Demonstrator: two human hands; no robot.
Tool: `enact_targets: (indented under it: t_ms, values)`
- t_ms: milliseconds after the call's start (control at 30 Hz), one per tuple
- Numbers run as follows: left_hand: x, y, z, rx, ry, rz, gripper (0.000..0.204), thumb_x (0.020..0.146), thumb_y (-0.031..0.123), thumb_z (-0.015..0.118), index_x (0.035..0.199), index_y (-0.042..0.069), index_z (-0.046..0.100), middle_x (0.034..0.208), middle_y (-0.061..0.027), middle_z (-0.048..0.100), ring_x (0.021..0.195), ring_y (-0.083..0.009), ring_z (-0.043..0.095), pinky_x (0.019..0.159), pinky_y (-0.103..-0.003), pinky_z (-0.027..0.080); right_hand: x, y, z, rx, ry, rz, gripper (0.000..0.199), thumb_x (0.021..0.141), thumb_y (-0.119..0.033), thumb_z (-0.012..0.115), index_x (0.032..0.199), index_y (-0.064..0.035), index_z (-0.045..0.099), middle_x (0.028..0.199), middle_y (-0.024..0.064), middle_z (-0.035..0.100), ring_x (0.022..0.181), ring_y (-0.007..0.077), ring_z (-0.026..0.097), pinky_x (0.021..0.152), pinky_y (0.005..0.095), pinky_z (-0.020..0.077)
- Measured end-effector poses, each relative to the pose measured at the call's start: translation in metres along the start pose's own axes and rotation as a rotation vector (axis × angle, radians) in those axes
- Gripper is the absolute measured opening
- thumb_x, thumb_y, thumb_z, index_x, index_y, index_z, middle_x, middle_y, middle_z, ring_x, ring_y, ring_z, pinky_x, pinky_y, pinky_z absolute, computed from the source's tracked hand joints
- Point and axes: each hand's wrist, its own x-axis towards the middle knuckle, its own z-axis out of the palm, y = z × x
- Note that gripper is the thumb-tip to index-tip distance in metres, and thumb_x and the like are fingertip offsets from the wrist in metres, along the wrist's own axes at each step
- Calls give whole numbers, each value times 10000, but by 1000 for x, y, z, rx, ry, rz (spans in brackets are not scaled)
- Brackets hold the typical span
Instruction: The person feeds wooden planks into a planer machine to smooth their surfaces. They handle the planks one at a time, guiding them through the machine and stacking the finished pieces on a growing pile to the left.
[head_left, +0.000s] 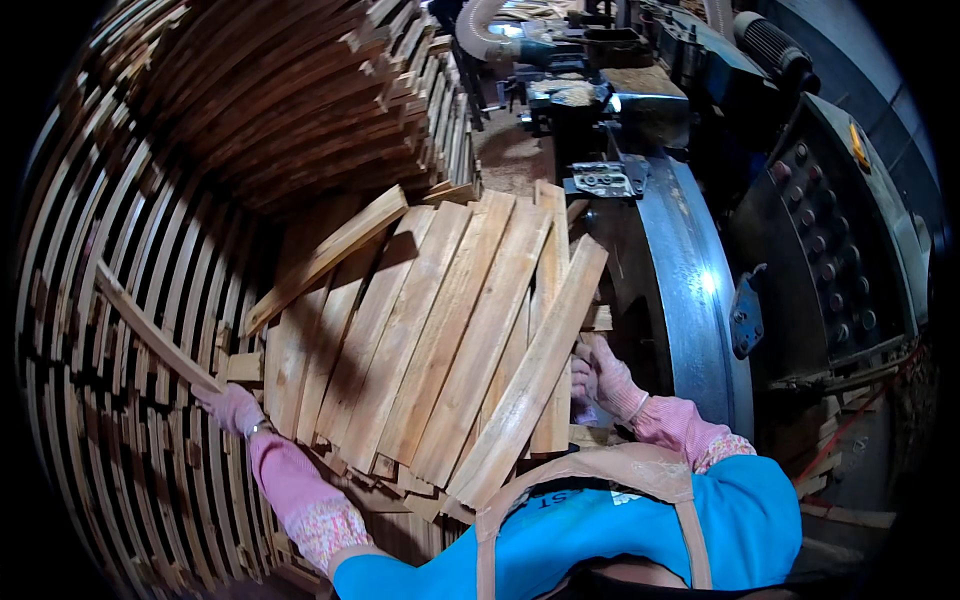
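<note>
My left hand [232, 409], in a pinkish glove, is closed on the near end of a narrow wooden slat [155, 326]. The slat slants away up and to the left, in front of the stacked wood. My right hand [606, 380], gloved too, has its fingers curled at the right side of a pile of boards [432, 335]; what they hold, if anything, is hidden. One loose board [535, 375] lies slantwise over the pile's right part, close to that hand. A thicker wooden strip [330, 258] rests across the far left of the pile.
Tall stacks of slats [130, 430] stand along the left, with another stack [290, 110] at the back. On the right runs a machine with a shiny metal bed [690, 270]. Beyond it is a control panel [830, 230] with several buttons. Sawdust [512, 150] covers the far floor.
</note>
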Motion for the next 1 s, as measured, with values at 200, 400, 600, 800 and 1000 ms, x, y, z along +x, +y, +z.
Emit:
enact_targets:
  t_ms: [200, 400, 600, 800, 1000]
  values:
    - [-56, 46, -97, -58, -45, 248, 902, 936, 240, 751, 1699, 242, 270, 1454, -216, 620, 1162, -408, 712, 972, -550, 614, 7, -9, 34, -827, 263, -325, 616, 1033, -434, 716, 1397, 36, 555, 1208, 155, 711, 1127, 199, 644, 1021, 330, 502]
    - [-146, 98, -142, -246, -219, 1157, 855, 831, 355, 896, 1554, 68, 539, 1318, -223, 698, 1122, -394, 717, 971, -455, 587, -5, -3, 43, -779, 319, -274, 500, 1002, -379, 746, 1284, 13, 614, 1004, 79, 712, 892, 147, 668, 799, 312, 550]
    - [-290, 186, -160, -487, -528, 1532, 748, 886, 401, 803, 1483, 26, 553, 1356, -256, 645, 1230, -439, 614, 1098, -524, 473, 25, -36, 60, -422, 411, -404, 297, 957, -325, 743, 1050, -51, 677, 861, 20, 684, 651, 106, 603, 548, 269, 476]
    - [-409, 245, -180, -574, -874, 1791, 574, 905, 451, 727, 1347, 91, 659, 1285, -211, 621, 1238, -425, 562, 1096, -582, 409, 75, -202, -26, -1096, 580, -1079, 282, 932, -241, 628, 1027, 5, 726, 899, 103, 717, 793, 220, 692, 704, 392, 555]
    - [-448, 255, -186, -181, -830, 1786, 852, 748, 624, 843, 1388, 103, 632, 1478, -218, 515, 1420, -495, 403, 1220, -634, 277, 30, -336, -53, -1786, 1103, -405, 380, 935, -255, 624, 1271, -92, 693, 1110, 233, 762, 1074, 413, 737, 924, 488, 587]
